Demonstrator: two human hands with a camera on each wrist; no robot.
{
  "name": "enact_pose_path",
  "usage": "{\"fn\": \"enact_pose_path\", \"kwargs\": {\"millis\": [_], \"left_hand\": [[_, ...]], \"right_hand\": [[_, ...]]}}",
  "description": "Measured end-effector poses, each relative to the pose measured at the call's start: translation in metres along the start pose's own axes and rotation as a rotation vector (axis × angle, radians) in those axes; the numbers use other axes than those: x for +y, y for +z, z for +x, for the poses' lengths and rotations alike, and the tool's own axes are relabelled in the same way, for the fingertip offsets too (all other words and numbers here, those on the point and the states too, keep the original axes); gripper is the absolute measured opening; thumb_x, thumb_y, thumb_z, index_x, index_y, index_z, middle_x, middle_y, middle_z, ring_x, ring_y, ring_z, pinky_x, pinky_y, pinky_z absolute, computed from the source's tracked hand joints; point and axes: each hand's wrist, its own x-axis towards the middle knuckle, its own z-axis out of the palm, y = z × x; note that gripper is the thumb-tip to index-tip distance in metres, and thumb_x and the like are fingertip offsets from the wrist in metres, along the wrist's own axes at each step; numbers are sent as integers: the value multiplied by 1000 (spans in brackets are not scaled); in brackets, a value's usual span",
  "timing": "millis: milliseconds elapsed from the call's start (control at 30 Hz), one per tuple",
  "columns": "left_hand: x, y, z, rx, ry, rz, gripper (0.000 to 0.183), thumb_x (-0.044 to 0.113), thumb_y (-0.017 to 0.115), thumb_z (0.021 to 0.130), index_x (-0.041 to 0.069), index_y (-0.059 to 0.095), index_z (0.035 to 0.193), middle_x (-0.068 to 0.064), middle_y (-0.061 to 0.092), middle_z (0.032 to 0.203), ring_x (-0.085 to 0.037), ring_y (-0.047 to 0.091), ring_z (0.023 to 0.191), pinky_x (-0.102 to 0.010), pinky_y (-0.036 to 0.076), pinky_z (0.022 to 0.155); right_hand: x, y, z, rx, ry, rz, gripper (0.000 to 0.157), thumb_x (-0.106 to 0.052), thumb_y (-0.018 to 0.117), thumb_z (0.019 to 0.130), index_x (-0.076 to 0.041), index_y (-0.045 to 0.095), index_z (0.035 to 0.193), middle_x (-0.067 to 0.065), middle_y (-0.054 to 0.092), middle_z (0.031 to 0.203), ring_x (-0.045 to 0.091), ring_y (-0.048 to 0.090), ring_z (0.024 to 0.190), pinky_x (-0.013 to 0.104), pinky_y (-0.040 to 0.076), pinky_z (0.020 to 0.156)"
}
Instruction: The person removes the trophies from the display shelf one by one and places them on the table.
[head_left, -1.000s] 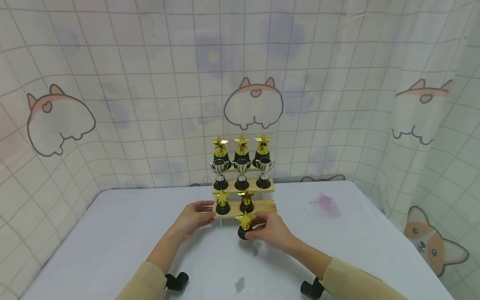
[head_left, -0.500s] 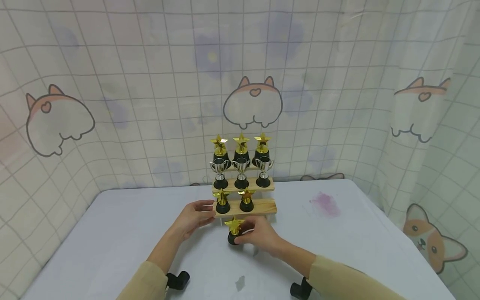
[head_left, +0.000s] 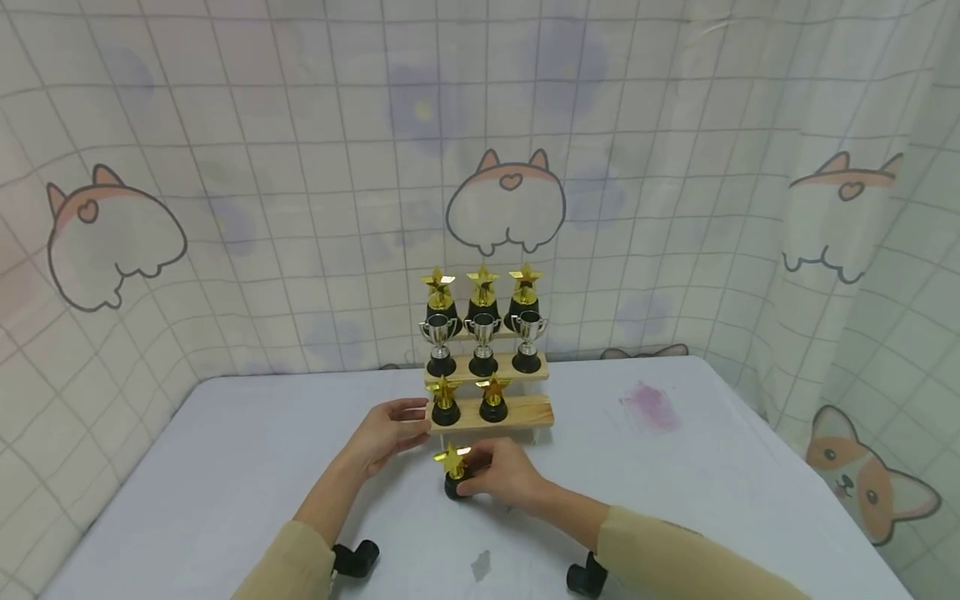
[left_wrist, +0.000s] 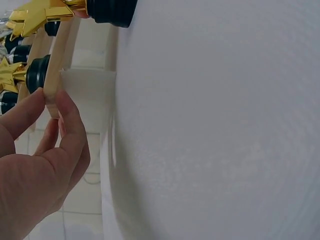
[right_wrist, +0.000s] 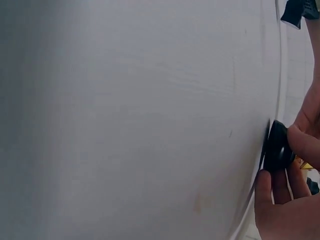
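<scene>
My right hand [head_left: 504,473] grips a small gold star trophy [head_left: 452,461] by its black round base, in front of the wooden tiered stand [head_left: 531,411]. In the right wrist view, thumb and fingers surround the black base [right_wrist: 278,150], its underside right at the white cloth. My left hand [head_left: 384,435] pinches the left end of the stand's lowest board; the left wrist view shows the thumb on top of the board [left_wrist: 61,50] and fingers beneath. Two star trophies, a left one [head_left: 445,403] and a middle one [head_left: 493,402], stand on that board, its right part bare.
Three silver cup trophies [head_left: 483,342] fill the middle tier, and three larger star trophies [head_left: 483,298] the top one. A white cloth covers the table [head_left: 247,467]. Behind hangs a grid-patterned curtain [head_left: 300,167]. Black wrist devices [head_left: 356,559] sit by both sleeves.
My right hand has carried the star trophy left and toward me, away from the lowest board's front. My left hand stays at the board's end.
</scene>
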Motion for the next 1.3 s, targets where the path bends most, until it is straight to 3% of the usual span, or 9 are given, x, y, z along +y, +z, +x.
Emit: {"fn": "enact_pose_path", "kwargs": {"millis": [500, 1000, 1300], "left_hand": [[0, 0, 0, -6, -6, 3, 47, -4, 69, 95, -4, 55, 140, -24, 56, 131, -28, 67, 106, -41, 59, 94], [0, 0, 0, -3, -14, 10, 49, -3, 70, 95, -3, 55, 141, -24, 57, 133, -30, 66, 110, -41, 59, 94], [-1, 1, 0, -1, -4, 11, 48, -2, 70, 95, -3, 55, 141, -25, 56, 133, -31, 66, 111, -41, 59, 94]], "right_hand": [[3, 11, 11, 48, -30, -109, 34, -3, 91, 75, -2, 72, 103, -1, 69, 89, 13, 63, 81, 27, 58, 73], [-2, 17, 19, 79, -28, -139, 33, -5, 91, 75, -3, 72, 102, -2, 67, 86, 14, 60, 80, 27, 56, 71], [-2, 14, 21, 71, -52, -149, 35, -4, 92, 75, -3, 72, 104, -2, 68, 89, 12, 63, 83, 27, 58, 76]]}}
